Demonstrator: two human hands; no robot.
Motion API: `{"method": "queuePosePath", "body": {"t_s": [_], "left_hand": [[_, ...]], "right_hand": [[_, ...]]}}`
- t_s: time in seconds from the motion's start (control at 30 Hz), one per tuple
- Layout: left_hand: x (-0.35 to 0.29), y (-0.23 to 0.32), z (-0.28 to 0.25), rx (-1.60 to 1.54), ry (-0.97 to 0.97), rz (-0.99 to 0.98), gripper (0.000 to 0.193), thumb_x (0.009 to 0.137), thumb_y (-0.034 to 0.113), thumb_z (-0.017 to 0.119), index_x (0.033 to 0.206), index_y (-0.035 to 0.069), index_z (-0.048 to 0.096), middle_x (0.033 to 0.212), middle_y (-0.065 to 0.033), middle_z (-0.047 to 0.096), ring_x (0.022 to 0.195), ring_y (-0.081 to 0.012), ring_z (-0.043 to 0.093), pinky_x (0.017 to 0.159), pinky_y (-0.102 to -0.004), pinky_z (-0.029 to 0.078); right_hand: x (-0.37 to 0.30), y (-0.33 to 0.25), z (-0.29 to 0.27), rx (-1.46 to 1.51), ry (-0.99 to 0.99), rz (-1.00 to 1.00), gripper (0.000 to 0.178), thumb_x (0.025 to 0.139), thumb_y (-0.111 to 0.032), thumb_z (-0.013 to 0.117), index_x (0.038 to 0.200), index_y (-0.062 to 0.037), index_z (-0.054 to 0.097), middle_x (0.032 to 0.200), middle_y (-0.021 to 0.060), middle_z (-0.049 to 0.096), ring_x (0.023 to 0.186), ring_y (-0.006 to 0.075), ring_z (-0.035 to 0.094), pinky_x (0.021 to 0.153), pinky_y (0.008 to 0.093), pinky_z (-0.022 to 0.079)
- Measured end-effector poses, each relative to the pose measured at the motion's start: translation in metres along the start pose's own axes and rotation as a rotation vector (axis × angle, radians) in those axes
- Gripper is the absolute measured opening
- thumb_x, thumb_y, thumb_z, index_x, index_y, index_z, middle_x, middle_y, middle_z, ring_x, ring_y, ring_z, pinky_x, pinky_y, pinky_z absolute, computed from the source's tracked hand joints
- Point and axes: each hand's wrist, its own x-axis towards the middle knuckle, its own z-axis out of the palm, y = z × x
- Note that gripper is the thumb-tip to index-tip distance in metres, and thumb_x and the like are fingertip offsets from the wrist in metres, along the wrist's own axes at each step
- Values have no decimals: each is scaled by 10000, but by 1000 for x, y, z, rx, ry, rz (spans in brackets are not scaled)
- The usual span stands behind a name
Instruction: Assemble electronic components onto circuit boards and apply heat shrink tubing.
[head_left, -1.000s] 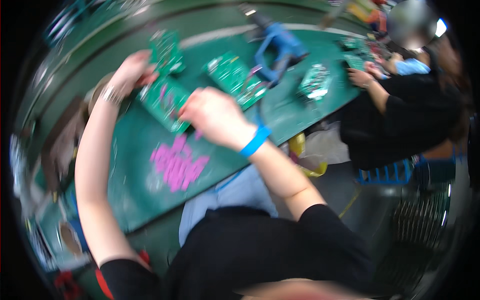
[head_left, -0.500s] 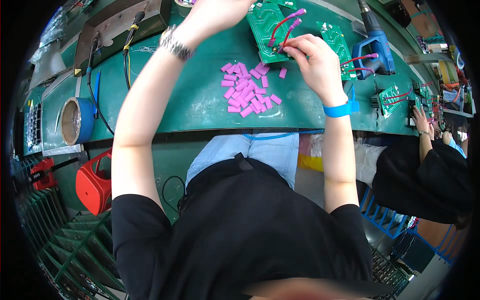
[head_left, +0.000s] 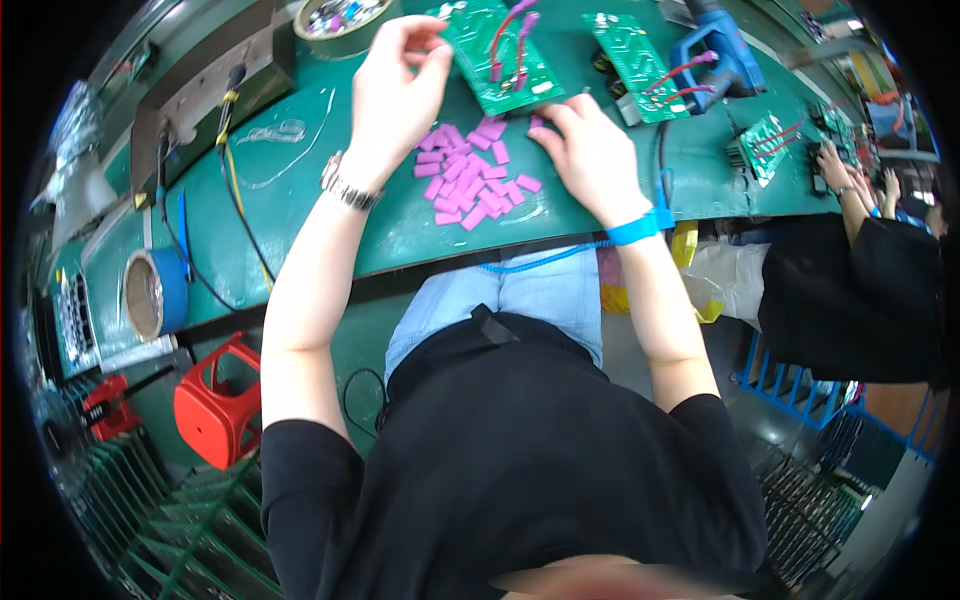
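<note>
A green circuit board (head_left: pixel 478 58) lies beyond the heap, with two red wires rising from it and purple sleeves on their ends. My left hand (head_left: pixel 398 95) hovers by the board's left edge, fingers curled and thumb apart, with nothing visible in it. At the board's near right corner, my right hand (head_left: pixel 592 155) pinches a purple sleeve (head_left: pixel 537 122) between thumb and fingertips. Many more short purple sleeves (head_left: pixel 465 178) form a loose heap on the green table between my hands. A watch circles my left wrist; a blue strap (head_left: pixel 640 228) with a coiled cord is on my right.
Another wired circuit board (head_left: pixel 640 65) lies to the right, beside a blue heat gun (head_left: pixel 715 55). Left are a round container of small parts (head_left: pixel 345 30), two cabled tools (head_left: pixel 232 95), a metal tray (head_left: pixel 205 80) and a tape roll (head_left: pixel 155 290). A co-worker's hand (head_left: pixel 832 165) is far right.
My left hand has come back toward me, to the board's left edge. My right hand has left the red wires' base and moved down to a purple sleeve. The view has shifted.
</note>
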Motion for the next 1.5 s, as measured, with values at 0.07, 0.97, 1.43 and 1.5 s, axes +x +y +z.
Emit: {"method": "queuePosePath", "body": {"t_s": [0.07, 0.97, 1.43, 1.5], "left_hand": [[-8, 16, -3, -16, 90, 105, 218, 850, 48, 622, 1066, 62, 593, 879, -37, 637, 737, -90, 596, 648, -223, 483], [33, 71, 151, -93, -487, 77, 226, 830, 223, 708, 1014, 96, 671, 775, -9, 666, 641, -55, 561, 617, -247, 479], [22, 67, 136, -156, -376, 82, 291, 809, 104, 637, 1098, 75, 612, 1029, -49, 673, 659, -125, 625, 688, -294, 517], [12, 66, 122, -161, -399, 82, 303, 836, 88, 623, 1137, 69, 591, 1027, -30, 663, 670, -91, 607, 663, -253, 502]], "right_hand": [[-3, -2, -5, 128, -15, 40, 176, 786, -236, 699, 894, -113, 633, 859, 69, 568, 787, 258, 608, 670, 361, 495], [14, 56, -118, -120, 440, -59, 130, 836, -188, 669, 928, -96, 674, 871, 60, 678, 746, 242, 659, 626, 307, 516], [27, 75, -123, 255, 143, 167, 159, 854, -169, 670, 970, -61, 675, 811, 93, 667, 656, 142, 626, 609, 249, 491], [28, 82, -122, 328, 97, 170, 157, 852, -170, 669, 966, -63, 677, 818, 89, 665, 661, 150, 618, 615, 250, 489]]}}
